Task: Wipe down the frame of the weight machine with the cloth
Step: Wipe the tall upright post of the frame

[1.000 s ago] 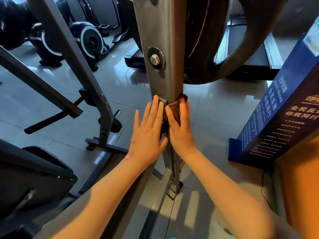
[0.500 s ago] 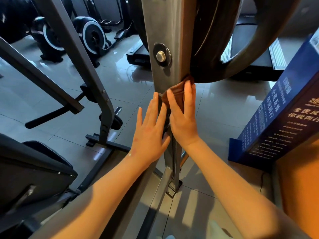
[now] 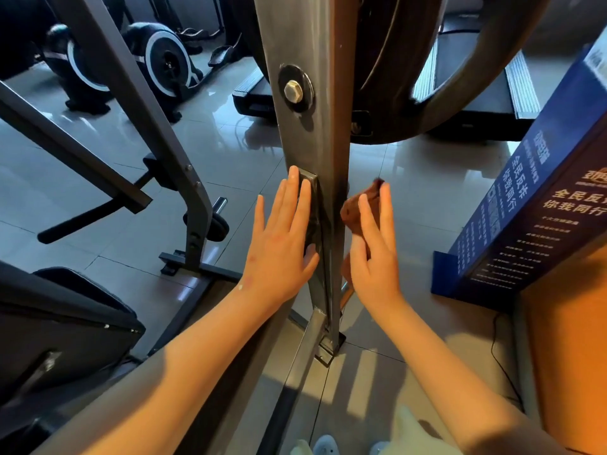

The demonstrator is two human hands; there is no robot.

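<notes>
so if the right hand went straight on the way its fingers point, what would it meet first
Probably the lower rim of the dark weight plate beside the upright; the right hand and cloth sit just below it, though depth is unclear.

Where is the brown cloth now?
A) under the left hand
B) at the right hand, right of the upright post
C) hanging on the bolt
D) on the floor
B: the brown cloth shows behind the right hand, right of the upright post; the left hand lies bare on the post.
</notes>
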